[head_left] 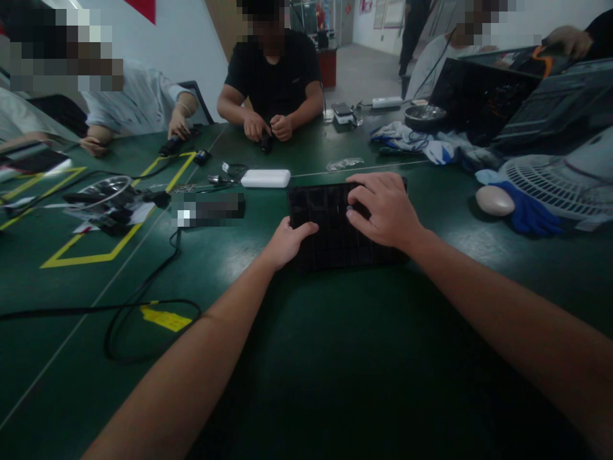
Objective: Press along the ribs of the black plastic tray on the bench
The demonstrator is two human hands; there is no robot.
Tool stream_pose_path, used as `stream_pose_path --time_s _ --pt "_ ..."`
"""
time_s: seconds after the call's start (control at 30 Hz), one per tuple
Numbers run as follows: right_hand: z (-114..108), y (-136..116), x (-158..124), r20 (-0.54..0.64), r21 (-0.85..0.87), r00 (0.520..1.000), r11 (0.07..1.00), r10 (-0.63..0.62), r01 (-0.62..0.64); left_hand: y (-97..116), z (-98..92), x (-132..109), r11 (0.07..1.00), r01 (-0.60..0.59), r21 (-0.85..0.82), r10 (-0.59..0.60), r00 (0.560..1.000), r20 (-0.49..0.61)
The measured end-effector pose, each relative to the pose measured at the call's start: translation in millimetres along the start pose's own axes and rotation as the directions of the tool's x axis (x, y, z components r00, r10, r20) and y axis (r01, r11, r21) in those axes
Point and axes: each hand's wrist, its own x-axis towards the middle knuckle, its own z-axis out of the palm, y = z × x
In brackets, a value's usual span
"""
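A black compartment tray (330, 239) lies flat on the green table (306, 358) in front of me. My left hand (287, 241) grips the tray's near left edge, thumb on top. My right hand (383, 209) rests over the tray's far right part, fingers curled down into the compartments; what the fingertips touch is too dark to make out.
A white rectangular box (265, 178) lies just beyond the tray. A black cable (143, 300) with a yellow tag (165, 317) loops at left. A white fan (550, 182), blue glove (527, 214) and pale oval object (495, 200) sit at right. People work across the table.
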Motion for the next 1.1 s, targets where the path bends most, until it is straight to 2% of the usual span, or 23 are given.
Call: stream_pose_path --time_s 0.17,0.7,1.1 --pt "0.9 1.2 -0.2 -0.002 -0.015 1.0 1.0 -0.008 0.008 1.2 1.4 -1.9 1.0 0.01 -0.011 -0.01 1.0 -0.018" --pt "0.1 1.1 -0.5 -0.001 -0.001 1.0 1.0 -0.011 0.011 -0.2 0.1 0.4 1.0 -0.001 -0.002 0.001 1.0 0.019" --pt "1.1 1.4 -0.3 -0.003 -0.011 1.0 1.0 -0.008 0.008 -0.5 1.5 -0.6 1.0 0.007 -0.023 -0.007 1.0 -0.028"
